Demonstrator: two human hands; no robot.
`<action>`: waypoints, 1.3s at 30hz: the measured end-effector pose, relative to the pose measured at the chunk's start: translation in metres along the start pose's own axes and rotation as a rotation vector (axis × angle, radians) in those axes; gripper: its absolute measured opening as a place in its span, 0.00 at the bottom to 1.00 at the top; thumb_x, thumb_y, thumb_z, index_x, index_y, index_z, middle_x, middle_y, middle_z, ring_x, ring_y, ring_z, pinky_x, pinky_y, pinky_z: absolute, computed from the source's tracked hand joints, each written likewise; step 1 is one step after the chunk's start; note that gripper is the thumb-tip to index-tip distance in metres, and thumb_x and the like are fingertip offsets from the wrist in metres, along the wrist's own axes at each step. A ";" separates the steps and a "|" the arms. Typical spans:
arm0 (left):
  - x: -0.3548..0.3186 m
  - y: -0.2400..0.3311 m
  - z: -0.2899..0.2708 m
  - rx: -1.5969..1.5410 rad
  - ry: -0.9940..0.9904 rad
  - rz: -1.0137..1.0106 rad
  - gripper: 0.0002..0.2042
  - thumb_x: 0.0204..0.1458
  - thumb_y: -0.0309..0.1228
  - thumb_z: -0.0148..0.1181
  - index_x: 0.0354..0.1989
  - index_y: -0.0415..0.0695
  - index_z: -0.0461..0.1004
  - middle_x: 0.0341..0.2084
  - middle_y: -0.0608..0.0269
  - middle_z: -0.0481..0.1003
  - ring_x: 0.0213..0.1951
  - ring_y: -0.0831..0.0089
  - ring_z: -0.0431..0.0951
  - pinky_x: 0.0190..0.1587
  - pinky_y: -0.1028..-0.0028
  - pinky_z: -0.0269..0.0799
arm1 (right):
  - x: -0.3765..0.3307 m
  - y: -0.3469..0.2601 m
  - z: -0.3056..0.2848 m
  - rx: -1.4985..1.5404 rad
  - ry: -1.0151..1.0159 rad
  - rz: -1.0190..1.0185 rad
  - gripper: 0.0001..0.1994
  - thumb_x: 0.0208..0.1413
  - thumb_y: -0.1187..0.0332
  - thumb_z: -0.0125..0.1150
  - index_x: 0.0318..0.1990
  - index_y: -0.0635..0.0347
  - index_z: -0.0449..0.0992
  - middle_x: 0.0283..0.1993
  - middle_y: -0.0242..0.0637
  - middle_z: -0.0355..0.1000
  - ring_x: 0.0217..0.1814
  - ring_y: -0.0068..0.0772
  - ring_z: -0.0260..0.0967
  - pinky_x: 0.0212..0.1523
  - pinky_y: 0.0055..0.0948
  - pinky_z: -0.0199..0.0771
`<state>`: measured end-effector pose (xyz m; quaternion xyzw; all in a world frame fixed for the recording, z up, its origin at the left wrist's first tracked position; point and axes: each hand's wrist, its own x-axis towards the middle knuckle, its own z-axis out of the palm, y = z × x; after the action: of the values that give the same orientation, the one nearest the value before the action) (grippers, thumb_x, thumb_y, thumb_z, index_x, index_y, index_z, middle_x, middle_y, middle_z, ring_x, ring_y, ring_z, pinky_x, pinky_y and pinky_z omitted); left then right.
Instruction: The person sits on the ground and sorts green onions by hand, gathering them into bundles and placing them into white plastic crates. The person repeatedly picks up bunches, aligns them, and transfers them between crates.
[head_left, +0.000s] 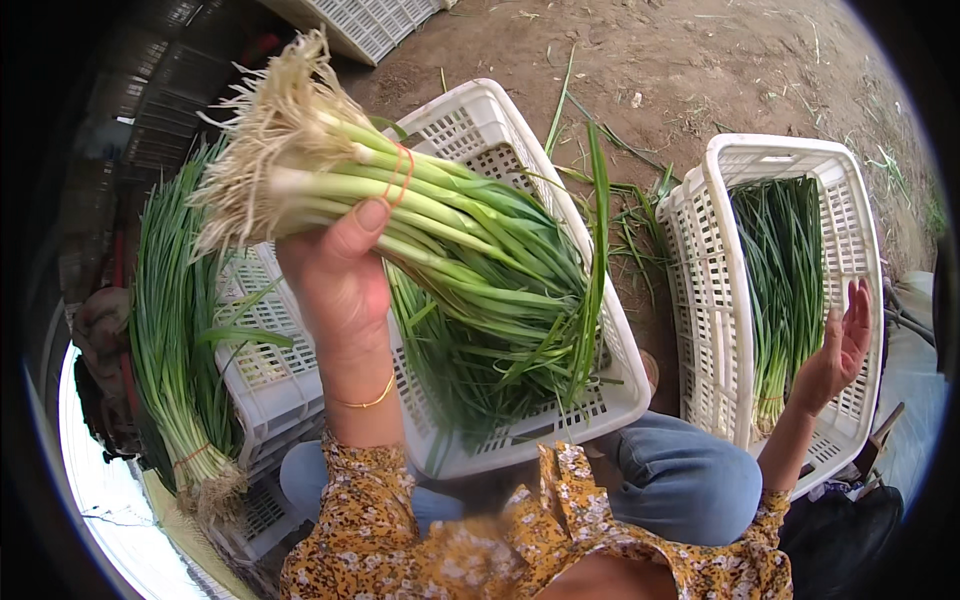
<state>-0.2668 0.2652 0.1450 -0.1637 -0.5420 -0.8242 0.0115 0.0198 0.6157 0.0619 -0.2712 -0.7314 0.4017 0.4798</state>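
"Green onions [450, 220], this banded bunch: where are they?"

"Up in the left hand [345, 270], which grips the pale stalks from below, near the red band [402, 175]. Roots point to the upper left; leaves stretch over the middle basket [627, 390]."

"And the right hand [842, 345]?"

"Well apart from that bunch, loosely spread, by the right basket [715, 260]. I can't tell whether it touches the rim."
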 end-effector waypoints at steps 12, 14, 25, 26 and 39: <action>-0.137 0.048 -0.104 0.038 -0.040 -0.168 0.27 0.52 0.34 0.62 0.61 0.46 0.63 0.56 0.60 0.68 0.56 0.63 0.70 0.57 0.64 0.70 | -0.097 -0.207 0.080 0.602 -1.108 0.864 0.18 0.59 0.67 0.57 0.55 0.64 0.70 0.53 0.44 0.73 0.55 0.37 0.71 0.58 0.34 0.66; -0.190 0.003 -0.147 0.939 -0.337 0.026 0.28 0.53 0.36 0.61 0.63 0.49 0.61 0.58 0.57 0.65 0.59 0.59 0.66 0.62 0.60 0.62 | -0.169 -0.195 0.103 0.547 -1.099 1.383 0.34 0.60 0.49 0.54 0.63 0.70 0.58 0.58 0.53 0.66 0.57 0.44 0.69 0.57 0.41 0.68; -0.290 0.088 -0.153 1.113 -0.499 -0.031 0.24 0.52 0.23 0.59 0.58 0.38 0.61 0.57 0.54 0.65 0.60 0.58 0.65 0.63 0.60 0.62 | -0.317 -0.159 0.152 1.260 -0.795 1.887 0.24 0.60 0.54 0.51 0.56 0.63 0.68 0.53 0.47 0.71 0.55 0.45 0.70 0.59 0.47 0.68; -0.282 0.106 -0.160 1.147 -0.555 -0.099 0.27 0.53 0.21 0.58 0.61 0.37 0.58 0.59 0.54 0.63 0.62 0.56 0.63 0.64 0.58 0.61 | -0.316 -0.165 0.152 1.231 -0.805 1.804 0.23 0.60 0.55 0.51 0.56 0.63 0.68 0.53 0.47 0.72 0.55 0.45 0.70 0.59 0.47 0.68; -0.304 0.025 -0.188 -0.527 -0.138 -1.340 0.25 0.55 0.41 0.57 0.52 0.31 0.68 0.44 0.42 0.75 0.44 0.57 0.78 0.47 0.59 0.77 | -0.338 -0.117 0.160 0.696 -1.174 1.674 0.26 0.57 0.54 0.49 0.58 0.62 0.65 0.56 0.46 0.68 0.53 0.43 0.67 0.52 0.37 0.67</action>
<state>-0.0232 0.0381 0.0139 0.1549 -0.3085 -0.7453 -0.5704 0.0039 0.2365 -0.0374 -0.2987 -0.2752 0.8552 -0.3219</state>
